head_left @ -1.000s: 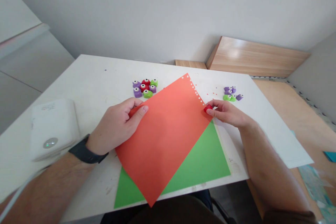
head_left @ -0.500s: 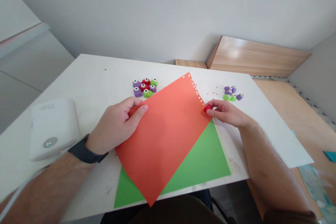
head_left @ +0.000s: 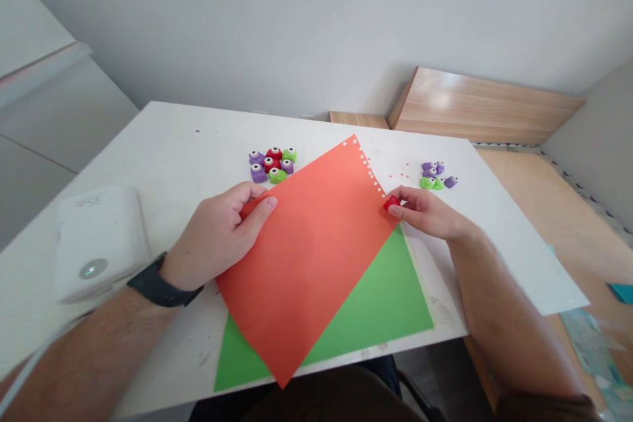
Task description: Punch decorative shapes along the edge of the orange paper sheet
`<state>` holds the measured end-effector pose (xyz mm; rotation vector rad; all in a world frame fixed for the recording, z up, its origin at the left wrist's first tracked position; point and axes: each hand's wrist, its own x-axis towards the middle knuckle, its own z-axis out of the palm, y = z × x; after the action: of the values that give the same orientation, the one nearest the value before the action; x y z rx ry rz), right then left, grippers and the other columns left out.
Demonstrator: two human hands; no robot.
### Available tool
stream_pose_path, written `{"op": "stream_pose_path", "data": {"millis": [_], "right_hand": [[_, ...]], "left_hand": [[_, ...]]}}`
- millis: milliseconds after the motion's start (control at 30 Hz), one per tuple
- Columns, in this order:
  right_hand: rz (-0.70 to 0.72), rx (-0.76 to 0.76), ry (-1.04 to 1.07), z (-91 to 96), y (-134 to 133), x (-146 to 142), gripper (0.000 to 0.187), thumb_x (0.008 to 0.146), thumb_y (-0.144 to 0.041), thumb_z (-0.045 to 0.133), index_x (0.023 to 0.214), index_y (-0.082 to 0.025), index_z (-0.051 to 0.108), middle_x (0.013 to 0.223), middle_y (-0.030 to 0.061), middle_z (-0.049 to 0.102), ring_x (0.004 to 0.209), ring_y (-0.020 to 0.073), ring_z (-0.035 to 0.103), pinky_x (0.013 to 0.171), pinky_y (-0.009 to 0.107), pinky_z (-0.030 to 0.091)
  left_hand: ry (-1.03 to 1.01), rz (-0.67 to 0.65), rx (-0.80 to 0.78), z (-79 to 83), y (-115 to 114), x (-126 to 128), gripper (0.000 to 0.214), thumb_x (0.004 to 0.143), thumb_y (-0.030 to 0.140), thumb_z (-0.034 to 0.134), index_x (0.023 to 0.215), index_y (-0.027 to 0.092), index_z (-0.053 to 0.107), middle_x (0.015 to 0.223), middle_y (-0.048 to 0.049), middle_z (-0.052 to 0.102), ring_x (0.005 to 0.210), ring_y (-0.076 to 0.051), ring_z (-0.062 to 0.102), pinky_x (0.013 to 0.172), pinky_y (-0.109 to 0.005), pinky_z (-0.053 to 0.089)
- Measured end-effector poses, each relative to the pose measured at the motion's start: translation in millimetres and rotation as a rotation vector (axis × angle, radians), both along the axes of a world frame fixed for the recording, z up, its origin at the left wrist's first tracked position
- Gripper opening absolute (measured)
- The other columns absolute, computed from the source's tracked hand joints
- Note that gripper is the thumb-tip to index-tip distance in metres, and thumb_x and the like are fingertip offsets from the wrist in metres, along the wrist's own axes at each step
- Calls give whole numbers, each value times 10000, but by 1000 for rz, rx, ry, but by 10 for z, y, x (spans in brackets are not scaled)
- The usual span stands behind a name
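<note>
An orange sheet of paper is held tilted above the table, a row of small punched holes along its upper right edge. My left hand pinches its left edge, thumb on top and fingers underneath. At the right edge, beside the last hole, my right hand grips a small red craft punch between thumb and fingers, with the paper's edge at the punch. Beneath the orange sheet lies a green sheet of paper, partly covered.
A cluster of purple, red and green craft punches stands behind the paper. More purple and green punches sit at the right, near tiny orange paper bits. A white device is at the left on the white table.
Both hands, the orange paper and the red punch keep nearly the same positions. The whole view has shifted very slightly.
</note>
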<state>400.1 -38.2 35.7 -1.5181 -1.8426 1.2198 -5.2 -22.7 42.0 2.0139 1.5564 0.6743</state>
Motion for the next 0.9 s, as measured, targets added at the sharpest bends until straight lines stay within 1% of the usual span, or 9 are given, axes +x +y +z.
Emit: {"op": "stream_pose_path", "data": {"millis": [200,367,433,533,667,833,900], "right_hand": [[-22,36,-14,-17,-6,-12,428,946,-616,705,1027,-196,727,924,76,749,821,227,668,749,376,559],[-4,61,-13,-40,11,4,384,966,-587,691,1030,-210,732,929,67,750,806,220,662,725,364,549],[5,70,-37,-56,19,14,372,979,-582,674,1035,-219,733,935,64,753,811,222,661,729,368,552],[-21,110,-57,-68,22,16,357,985,-572,669,1045,-226,733,975,71,764,853,237,674,762,381,561],[-34,129,-37,-55,9,-9,322,1002,-532,664,1087,-227,721,1018,70,761,872,227,671,769,367,552],[-9,132,-4,-44,4,-29,323,1000,-519,669,1114,-221,722,1027,78,748,892,232,656,795,374,557],[-22,129,18,-43,6,-34,319,993,-514,678,1115,-222,717,1021,79,746,885,233,653,786,375,560]], "left_hand": [[4,-14,6,6,3,8,312,1039,536,558,1082,257,692,903,39,763,741,-170,656,693,-268,452],[12,-22,-45,42,-8,17,332,1051,537,550,1107,241,692,878,50,749,720,-155,630,697,-256,443],[1,-27,-43,43,-8,17,321,1051,528,557,1108,244,694,899,53,751,744,-151,641,713,-250,446],[-12,-26,-27,23,0,16,313,1049,526,560,1109,250,696,923,54,755,764,-148,654,723,-248,450],[-5,-16,-18,-8,8,16,319,1041,547,562,1095,260,691,865,61,735,709,-146,638,685,-256,449],[-6,-14,-21,-13,11,11,303,1042,544,562,1092,272,685,877,68,744,719,-144,652,681,-253,453],[-7,-15,-27,-14,11,9,301,1043,547,562,1091,275,684,869,72,740,710,-139,646,680,-251,452]]}}
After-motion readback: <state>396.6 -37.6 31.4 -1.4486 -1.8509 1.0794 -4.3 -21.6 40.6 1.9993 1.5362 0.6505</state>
